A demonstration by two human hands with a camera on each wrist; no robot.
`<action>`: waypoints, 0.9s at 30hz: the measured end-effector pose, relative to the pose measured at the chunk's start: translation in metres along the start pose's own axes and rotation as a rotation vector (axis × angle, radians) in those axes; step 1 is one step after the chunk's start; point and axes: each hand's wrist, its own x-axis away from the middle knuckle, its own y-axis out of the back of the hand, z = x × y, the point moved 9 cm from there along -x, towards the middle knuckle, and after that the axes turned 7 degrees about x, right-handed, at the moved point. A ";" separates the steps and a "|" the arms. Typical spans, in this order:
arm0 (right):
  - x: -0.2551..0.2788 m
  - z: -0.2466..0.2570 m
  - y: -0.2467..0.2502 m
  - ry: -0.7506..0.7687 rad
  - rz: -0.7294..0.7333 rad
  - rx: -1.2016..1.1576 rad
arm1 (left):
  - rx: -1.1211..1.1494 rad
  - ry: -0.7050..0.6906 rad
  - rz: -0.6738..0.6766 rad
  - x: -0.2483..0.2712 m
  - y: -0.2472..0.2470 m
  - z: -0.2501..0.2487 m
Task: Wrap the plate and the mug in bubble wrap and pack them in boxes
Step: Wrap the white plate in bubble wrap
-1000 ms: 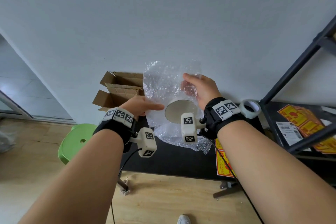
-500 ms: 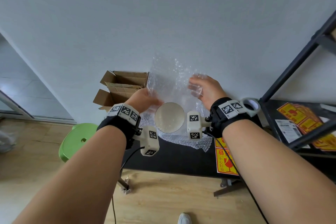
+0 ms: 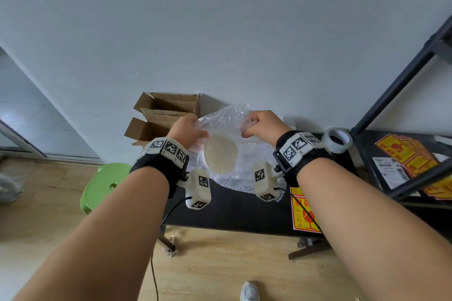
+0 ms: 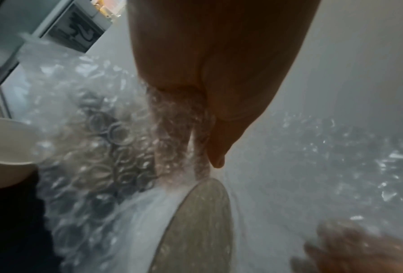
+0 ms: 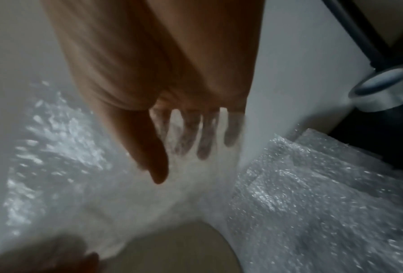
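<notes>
Two hands [image 3: 187,129] pinch bubble wrap [image 3: 223,117]

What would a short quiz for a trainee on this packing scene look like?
1. True or false: the plate lies flat on the table.
2. What do the left hand and the right hand both grip? A: bubble wrap. B: tape roll. C: boxes.
3. What stands on the floor left of the table?

Key: 1 false, it is held up inside the wrap. 2 A. 3 A green stool.
</notes>
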 end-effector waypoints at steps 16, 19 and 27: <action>0.013 -0.028 -0.013 -0.203 0.098 -0.850 | 0.239 0.236 -0.050 0.009 0.004 0.008; 0.014 -0.025 -0.015 -0.164 0.139 -0.721 | 0.274 0.231 -0.009 0.011 -0.001 0.009; -0.002 -0.037 0.002 -0.175 -0.121 -0.570 | 0.458 0.304 0.141 0.027 -0.021 -0.002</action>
